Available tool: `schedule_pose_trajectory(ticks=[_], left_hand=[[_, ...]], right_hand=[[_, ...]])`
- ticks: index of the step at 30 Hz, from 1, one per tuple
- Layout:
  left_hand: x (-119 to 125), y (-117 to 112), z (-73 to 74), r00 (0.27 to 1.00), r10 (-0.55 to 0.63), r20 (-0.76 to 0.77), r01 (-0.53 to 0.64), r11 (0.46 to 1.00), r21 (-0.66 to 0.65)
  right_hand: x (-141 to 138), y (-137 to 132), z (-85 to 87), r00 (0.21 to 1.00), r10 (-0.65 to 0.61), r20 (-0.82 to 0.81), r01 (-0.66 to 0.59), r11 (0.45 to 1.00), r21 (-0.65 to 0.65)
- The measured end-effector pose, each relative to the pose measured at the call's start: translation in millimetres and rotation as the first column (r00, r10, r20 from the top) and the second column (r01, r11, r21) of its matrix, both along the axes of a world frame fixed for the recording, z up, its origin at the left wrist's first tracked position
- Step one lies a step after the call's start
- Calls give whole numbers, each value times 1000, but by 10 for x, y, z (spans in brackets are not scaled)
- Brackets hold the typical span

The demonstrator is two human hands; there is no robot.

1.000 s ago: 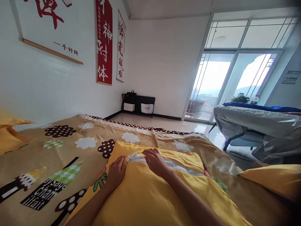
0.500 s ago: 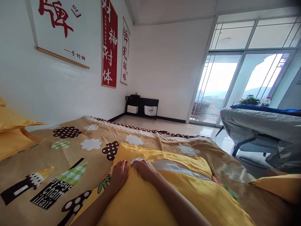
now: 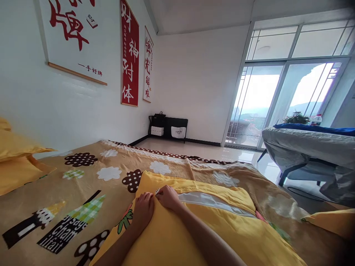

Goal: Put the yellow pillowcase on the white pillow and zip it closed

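Note:
A yellow pillow (image 3: 177,236) lies in front of me on a bed with a tan patterned sheet (image 3: 83,177). Along its far edge a gap in the yellow case shows a strip of white inner pillow (image 3: 210,201). My left hand (image 3: 144,208) rests flat on the case near its left corner, fingers stretched out together. My right hand (image 3: 168,197) sits just beside it at the left end of the white strip, fingers curled and pinching the edge of the case there.
Two more yellow pillows (image 3: 19,162) are stacked at the far left, and another yellow pillow (image 3: 332,221) lies at the right edge. A table under a grey cover (image 3: 305,146) stands to the right by the glass doors. Scrolls hang on the left wall.
My right hand has slid left along the case opening, from the middle of the white strip to its left end beside my left hand. Its fingers have closed. The view has shifted slightly.

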State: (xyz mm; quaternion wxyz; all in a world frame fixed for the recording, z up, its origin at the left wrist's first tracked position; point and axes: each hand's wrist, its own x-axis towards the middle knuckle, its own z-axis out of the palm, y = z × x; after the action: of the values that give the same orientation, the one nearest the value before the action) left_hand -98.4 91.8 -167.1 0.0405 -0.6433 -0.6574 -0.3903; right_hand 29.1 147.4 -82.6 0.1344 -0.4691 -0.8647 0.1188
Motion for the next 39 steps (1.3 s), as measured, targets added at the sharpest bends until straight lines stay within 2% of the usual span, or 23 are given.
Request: schedule_pose_trajectory(ticks=[3,7,12,15,20,24,32,39], left_hand=[[5,4,-8,1000,6,-3,-6,1000,12],[6,-3,-6,1000,10,-10,-10,1000,15],[19,-12,-20,1000,7,-17,-7,1000,1],[-9,23,-8,1000,-9,-21,8,1000,-13],[-157,132,190,980,-187,-62,184,981,-59],[-253,169,351,955,-289,-67,284,956,-73],[-342,260,380,958,-287,-3,287,958,-9],[-400,276,633,926,-337,170,335,941,44]], right_hand=[[-21,34,-29,996,-57,-68,52,996,-67],[-40,41,-56,990,-62,-130,45,990,-131],[-52,12,-47,984,-127,-124,117,990,-83],[-42,-6,-11,991,-110,-76,107,994,-37],[-10,-91,139,998,38,52,-45,989,143],[-42,-166,310,978,120,169,-156,963,220],[-141,-312,506,983,13,182,-62,962,267],[-106,-383,694,993,-55,106,28,972,235]])
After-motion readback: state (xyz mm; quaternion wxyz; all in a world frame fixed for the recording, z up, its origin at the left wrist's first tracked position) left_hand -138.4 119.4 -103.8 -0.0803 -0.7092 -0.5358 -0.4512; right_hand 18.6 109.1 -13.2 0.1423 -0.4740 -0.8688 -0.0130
